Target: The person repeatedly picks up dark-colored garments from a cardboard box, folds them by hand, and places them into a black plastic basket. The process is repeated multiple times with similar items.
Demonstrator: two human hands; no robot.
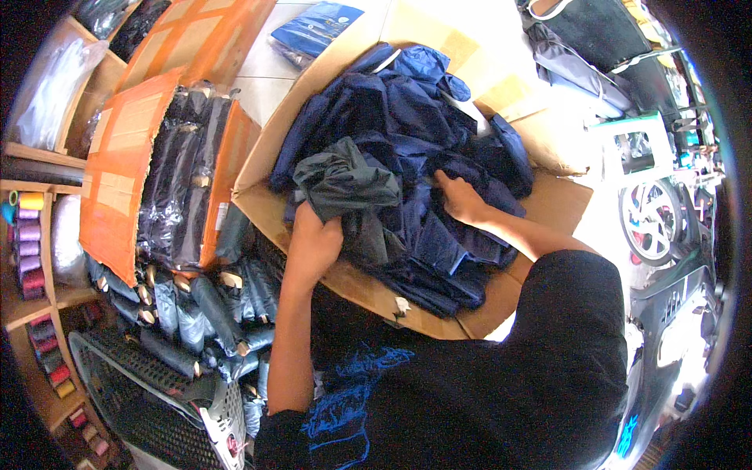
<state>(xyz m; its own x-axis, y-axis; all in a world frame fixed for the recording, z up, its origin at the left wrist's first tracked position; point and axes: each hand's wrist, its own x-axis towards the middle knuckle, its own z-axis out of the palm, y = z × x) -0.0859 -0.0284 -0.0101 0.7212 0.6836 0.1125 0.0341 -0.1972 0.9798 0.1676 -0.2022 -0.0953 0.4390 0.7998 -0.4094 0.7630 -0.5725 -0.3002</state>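
A large cardboard box (252, 168) stands before me, heaped with navy blue fabric pieces (407, 117) that look thin and slightly shiny. My left hand (316, 239) is closed on a crumpled dark grey-green cloth (345, 176), held over the near left part of the heap. Its fingers are partly hidden behind the fabric. Right of the middle, my right hand (462, 201) reaches into the pile, closed on a fold of navy fabric with the fingertips buried in it.
An orange-taped carton (129, 172) of plastic-wrapped dark rolls stands at the left, above more wrapped rolls (188, 309). A grey perforated crate (149, 395) sits lower left, beside shelves of thread spools (30, 243). A blue package (317, 27) lies beyond; a motorbike (666, 235) stands right.
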